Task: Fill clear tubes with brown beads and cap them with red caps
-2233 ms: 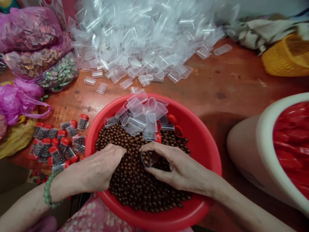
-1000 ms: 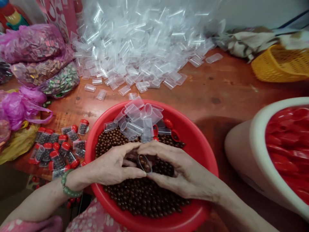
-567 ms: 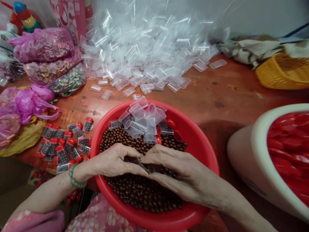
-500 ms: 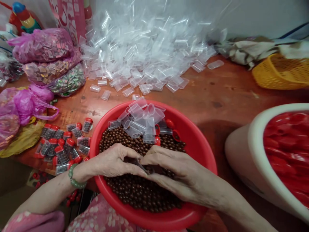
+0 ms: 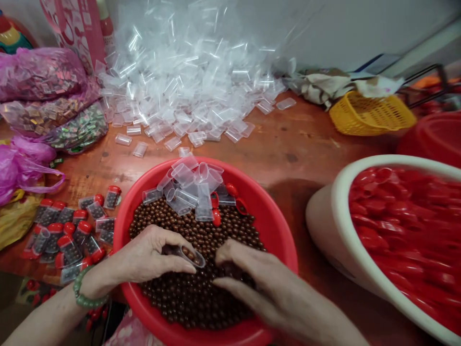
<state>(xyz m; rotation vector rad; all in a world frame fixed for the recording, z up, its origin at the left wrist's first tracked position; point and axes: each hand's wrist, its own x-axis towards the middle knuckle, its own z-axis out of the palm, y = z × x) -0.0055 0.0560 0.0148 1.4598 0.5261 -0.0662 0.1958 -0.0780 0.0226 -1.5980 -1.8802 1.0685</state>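
A red basin (image 5: 277, 230) holds many small brown balls (image 5: 212, 302), with clear tubes (image 5: 185, 194) and a few red caps (image 5: 216, 216) heaped at its back. Above the balls, my left hand (image 5: 158, 254) grips a clear plastic tube (image 5: 196, 258) lying on its side, its open end facing right and brown balls inside. Just right of that opening is my right hand (image 5: 248, 274), thumb and fingers apart and curved over the balls; its palm is in shadow, and some balls seem to lie within it.
Filled red-capped tubes (image 5: 68, 247) lie left of the basin. Behind it spreads a large pile of clear tubes (image 5: 194, 86). A white tub (image 5: 340, 192) of red caps stands right, a yellow basket (image 5: 370, 115) beyond it. Pink bags (image 5: 43, 72) sit at the back left.
My right hand has drawn away from the tube and its fingers have parted. The tube's open end and the balls inside now show. The view has turned to the right.
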